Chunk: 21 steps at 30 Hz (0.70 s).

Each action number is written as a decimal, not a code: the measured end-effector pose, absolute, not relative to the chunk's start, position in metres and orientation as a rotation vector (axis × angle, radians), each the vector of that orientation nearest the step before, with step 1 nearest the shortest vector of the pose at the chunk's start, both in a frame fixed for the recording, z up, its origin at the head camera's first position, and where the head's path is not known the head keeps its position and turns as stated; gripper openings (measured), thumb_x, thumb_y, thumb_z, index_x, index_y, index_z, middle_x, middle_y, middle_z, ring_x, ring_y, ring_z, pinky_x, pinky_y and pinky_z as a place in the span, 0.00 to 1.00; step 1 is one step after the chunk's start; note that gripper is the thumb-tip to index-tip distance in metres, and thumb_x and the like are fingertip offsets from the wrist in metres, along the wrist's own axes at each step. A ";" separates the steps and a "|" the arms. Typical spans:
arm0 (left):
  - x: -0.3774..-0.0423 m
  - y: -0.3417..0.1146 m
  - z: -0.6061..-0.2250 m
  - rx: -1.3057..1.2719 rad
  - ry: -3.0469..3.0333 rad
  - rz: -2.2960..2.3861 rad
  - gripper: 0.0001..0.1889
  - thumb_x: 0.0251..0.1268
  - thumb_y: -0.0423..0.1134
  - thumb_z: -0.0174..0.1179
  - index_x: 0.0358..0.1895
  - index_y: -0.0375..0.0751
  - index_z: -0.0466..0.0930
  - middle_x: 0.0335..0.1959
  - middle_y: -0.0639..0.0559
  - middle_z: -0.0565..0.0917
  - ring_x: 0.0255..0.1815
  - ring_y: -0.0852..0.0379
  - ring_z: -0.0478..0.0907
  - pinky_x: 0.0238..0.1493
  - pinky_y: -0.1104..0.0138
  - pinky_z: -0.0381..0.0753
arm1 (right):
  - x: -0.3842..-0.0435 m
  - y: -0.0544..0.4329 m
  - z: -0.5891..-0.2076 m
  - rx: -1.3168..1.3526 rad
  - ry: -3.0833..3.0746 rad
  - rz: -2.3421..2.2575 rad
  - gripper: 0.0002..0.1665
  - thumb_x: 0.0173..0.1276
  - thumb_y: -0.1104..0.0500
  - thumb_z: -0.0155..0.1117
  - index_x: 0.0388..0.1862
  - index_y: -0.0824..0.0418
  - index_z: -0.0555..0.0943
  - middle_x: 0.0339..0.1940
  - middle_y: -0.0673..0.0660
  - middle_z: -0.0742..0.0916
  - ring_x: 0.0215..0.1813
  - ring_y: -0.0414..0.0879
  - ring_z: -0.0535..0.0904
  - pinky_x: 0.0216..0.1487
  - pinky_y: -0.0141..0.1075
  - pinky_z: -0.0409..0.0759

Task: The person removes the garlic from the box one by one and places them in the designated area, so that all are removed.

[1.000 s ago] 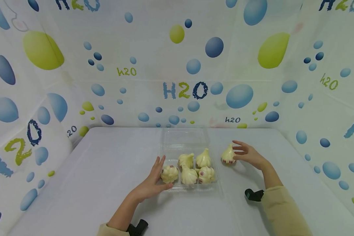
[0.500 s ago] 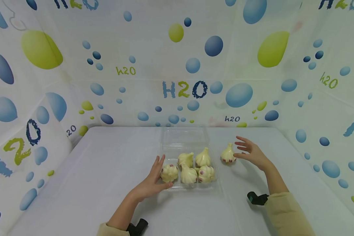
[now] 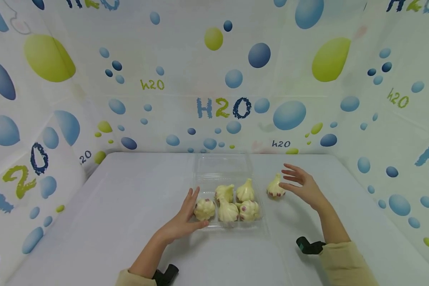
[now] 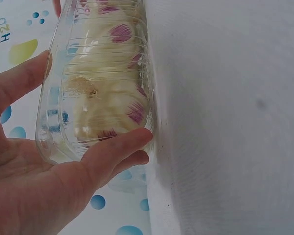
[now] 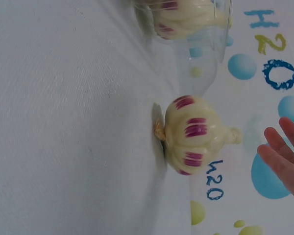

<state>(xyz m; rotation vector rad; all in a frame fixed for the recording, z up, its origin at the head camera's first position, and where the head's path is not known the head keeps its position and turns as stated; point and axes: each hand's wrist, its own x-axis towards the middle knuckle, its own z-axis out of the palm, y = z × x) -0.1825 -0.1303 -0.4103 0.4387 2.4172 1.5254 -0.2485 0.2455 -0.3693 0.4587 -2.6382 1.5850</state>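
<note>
A hinged clear plastic container (image 3: 226, 225) lies on the table with its lid (image 3: 223, 163) laid back. Inside sit several garlic bulbs, cream with purple marks, such as this one (image 3: 228, 211). My left hand (image 3: 181, 223) rests against the container's left front corner, fingers along the left side and thumb at the front rim. In the left wrist view its fairly straight fingers (image 4: 118, 152) touch the plastic wall. One more garlic bulb (image 5: 195, 135) stands upright on the table, right of the container. My right hand (image 3: 304, 187) hovers just beside it, fingers spread, holding nothing.
A white-covered table (image 3: 143, 182) carries everything. Behind and at the sides hangs a white curtain (image 3: 186, 55) with blue and green drops. Black wrist devices (image 3: 309, 245) sit below both hands.
My right hand drew back slightly from the loose garlic bulb, its fingers spreading, then came a little back toward it. The bulb stays on the table. My left hand keeps its place.
</note>
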 end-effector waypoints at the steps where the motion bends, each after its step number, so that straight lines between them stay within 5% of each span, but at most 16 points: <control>1: -0.182 -0.130 -0.410 0.438 2.414 1.527 0.50 0.58 0.42 0.62 0.73 0.57 0.31 0.72 0.46 0.24 0.71 0.41 0.27 0.65 0.44 0.47 | -0.247 0.243 -0.368 0.467 -2.633 1.594 0.41 0.61 0.56 0.64 0.70 0.58 0.57 0.64 0.67 0.70 0.63 0.62 0.66 0.54 0.53 0.70; 21: -0.181 -0.130 -0.407 0.453 2.384 1.552 0.49 0.59 0.40 0.62 0.73 0.57 0.31 0.71 0.45 0.23 0.71 0.39 0.30 0.65 0.45 0.48 | -0.236 0.206 -0.361 0.579 -2.589 1.693 0.44 0.59 0.58 0.66 0.71 0.58 0.55 0.64 0.67 0.69 0.61 0.61 0.69 0.55 0.49 0.71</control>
